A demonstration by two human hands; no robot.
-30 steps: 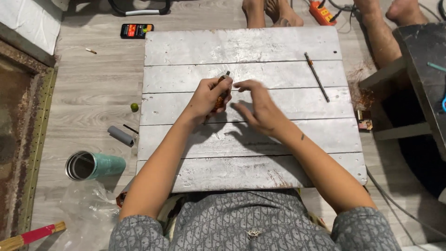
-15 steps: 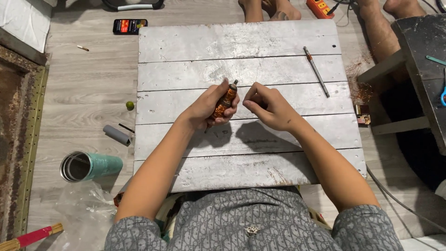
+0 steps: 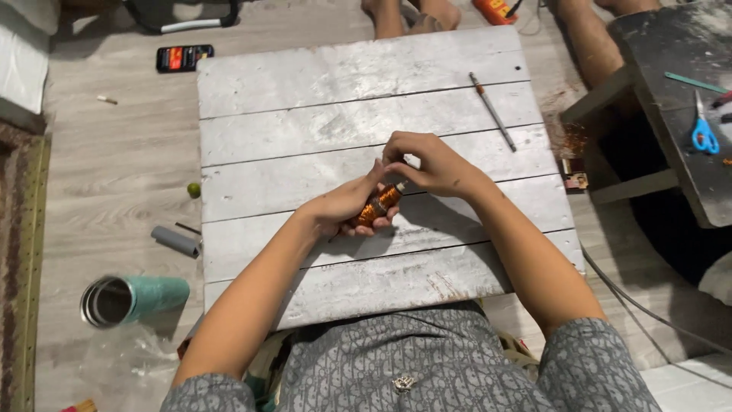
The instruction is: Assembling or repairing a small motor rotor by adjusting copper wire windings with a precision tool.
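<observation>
My left hand cradles a small motor armature wound with copper wire, over the middle of a whitewashed plank board. My right hand pinches the armature's upper shaft end with its fingertips. Both hands meet just above the board's centre planks. The lower part of the armature is hidden inside my left palm.
A thin metal rod lies on the board's far right. On the floor to the left are a phone, a grey tube, a small green ball and a teal can. Another person's bare feet are at the far edge. Blue scissors rest on a dark stool at right.
The armature has turned from upright in my left fingers to lying lower in my left palm. My right hand has closed onto its upper end. Both hands have shifted slightly right.
</observation>
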